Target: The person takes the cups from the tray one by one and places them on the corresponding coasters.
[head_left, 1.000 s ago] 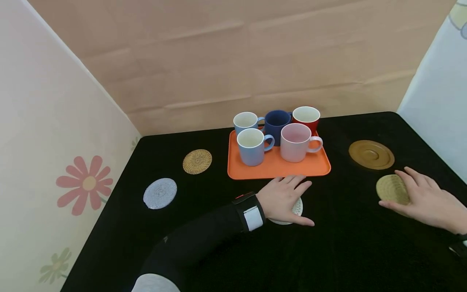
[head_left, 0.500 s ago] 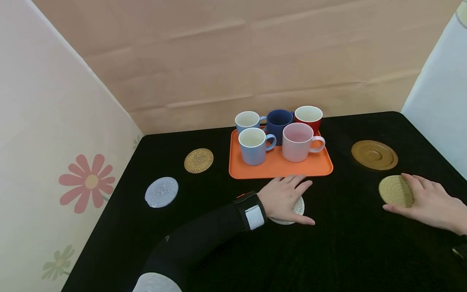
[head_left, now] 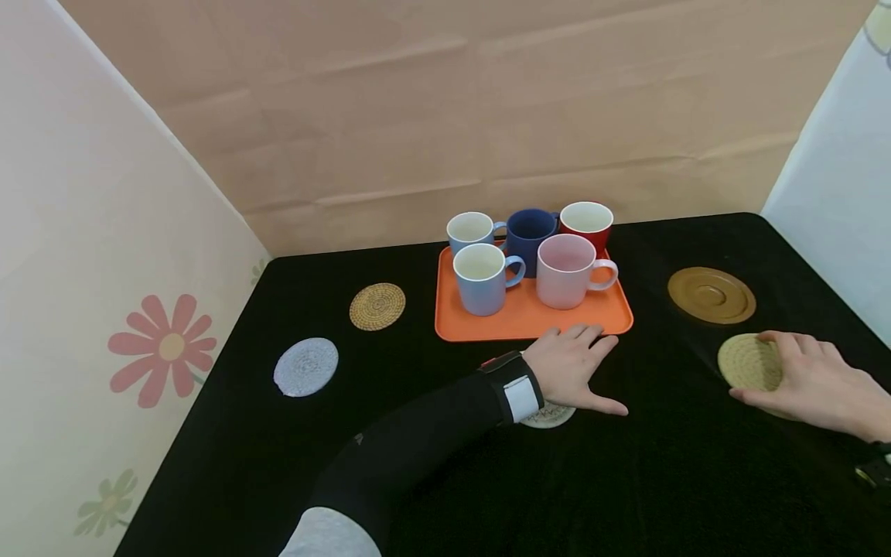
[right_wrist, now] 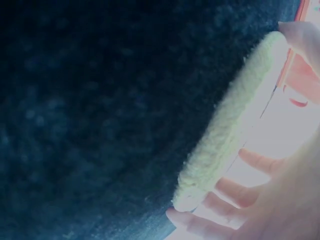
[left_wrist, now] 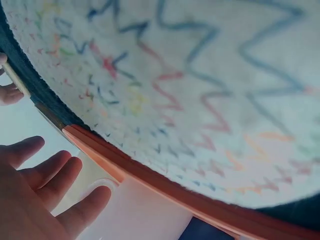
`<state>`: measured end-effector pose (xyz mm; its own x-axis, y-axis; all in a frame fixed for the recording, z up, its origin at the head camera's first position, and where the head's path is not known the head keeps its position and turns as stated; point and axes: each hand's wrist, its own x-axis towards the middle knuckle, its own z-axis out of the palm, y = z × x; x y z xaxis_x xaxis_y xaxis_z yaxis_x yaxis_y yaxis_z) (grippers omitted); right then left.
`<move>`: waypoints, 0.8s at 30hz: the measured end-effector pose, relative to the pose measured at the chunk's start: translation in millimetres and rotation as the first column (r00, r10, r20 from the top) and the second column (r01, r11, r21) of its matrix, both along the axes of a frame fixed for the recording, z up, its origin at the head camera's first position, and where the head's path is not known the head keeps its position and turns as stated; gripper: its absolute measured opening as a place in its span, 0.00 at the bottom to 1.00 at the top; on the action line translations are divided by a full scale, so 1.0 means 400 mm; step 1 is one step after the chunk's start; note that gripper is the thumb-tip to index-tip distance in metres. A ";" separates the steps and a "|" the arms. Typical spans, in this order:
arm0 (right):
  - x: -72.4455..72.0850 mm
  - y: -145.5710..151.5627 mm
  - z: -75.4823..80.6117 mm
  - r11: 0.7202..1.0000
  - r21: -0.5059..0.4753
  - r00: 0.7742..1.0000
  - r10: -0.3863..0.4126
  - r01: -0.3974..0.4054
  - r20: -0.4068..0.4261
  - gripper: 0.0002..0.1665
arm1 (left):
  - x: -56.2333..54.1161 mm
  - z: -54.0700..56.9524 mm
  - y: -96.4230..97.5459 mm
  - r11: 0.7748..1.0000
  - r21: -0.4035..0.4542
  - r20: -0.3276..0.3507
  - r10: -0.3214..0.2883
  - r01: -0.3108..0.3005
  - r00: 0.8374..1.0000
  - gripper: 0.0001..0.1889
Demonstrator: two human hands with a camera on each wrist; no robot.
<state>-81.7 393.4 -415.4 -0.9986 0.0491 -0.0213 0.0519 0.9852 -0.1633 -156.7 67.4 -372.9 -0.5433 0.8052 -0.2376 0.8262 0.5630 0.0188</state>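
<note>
My left hand (head_left: 567, 367) hovers with spread, straight fingers over a white round coaster (head_left: 550, 416), partly covering it in the head view. In the left wrist view, this coaster (left_wrist: 165, 75) shows coloured zigzag stitching and the hand (left_wrist: 45, 190) is apart from it. At the right, my right hand (head_left: 821, 383) holds a yellow-green woven coaster (head_left: 748, 362) by its rim. The right wrist view has the thumb at one end of that coaster (right_wrist: 225, 125) and the fingertips along its other side. Part of it is hidden beneath the hand.
An orange tray (head_left: 515, 329) at the back carries several mugs, including a pink mug (head_left: 562, 278) and a light blue mug (head_left: 480, 286). A brown round coaster (head_left: 711, 295) lies right of it. A wicker coaster (head_left: 377, 307) and a pale blue coaster (head_left: 306, 367) lie left.
My left hand has moved right and slightly forward, uncovering the white coaster's near edge. My right fingers have drawn in around the yellow-green coaster, which stays in place.
</note>
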 end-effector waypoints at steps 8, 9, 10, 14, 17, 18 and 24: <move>-0.005 -0.006 0.006 1.000 -0.007 1.000 0.019 -0.019 -0.014 0.63 | -0.013 -0.015 -0.001 1.000 -0.013 -0.005 0.015 -0.015 1.000 0.52; -0.006 -0.008 0.007 1.000 -0.012 1.000 0.024 -0.024 -0.015 0.63 | -0.014 -0.016 -0.003 1.000 -0.014 -0.007 0.015 -0.015 1.000 0.52; -0.007 -0.011 0.009 0.999 -0.017 0.999 0.029 -0.030 -0.015 0.63 | -0.015 -0.016 -0.004 1.000 -0.014 -0.007 0.014 -0.014 1.000 0.52; -0.012 -0.026 0.020 0.997 -0.035 0.998 0.063 -0.062 0.011 0.62 | -0.016 -0.015 -0.008 1.000 -0.011 -0.003 0.014 -0.014 1.000 0.52; -0.017 -0.039 0.024 0.995 -0.037 0.995 0.091 -0.090 0.028 0.61 | -0.016 -0.013 -0.009 1.000 -0.010 0.003 0.016 -0.016 1.000 0.51; -0.018 -0.044 0.024 0.995 -0.039 0.995 0.098 -0.097 0.028 0.61 | -0.016 -0.013 -0.009 1.000 -0.009 0.004 0.017 -0.017 1.000 0.51; -0.024 -0.066 0.022 0.990 -0.054 0.990 0.133 -0.130 0.044 0.62 | -0.018 -0.019 -0.014 1.000 0.000 -0.009 0.007 -0.007 1.000 0.51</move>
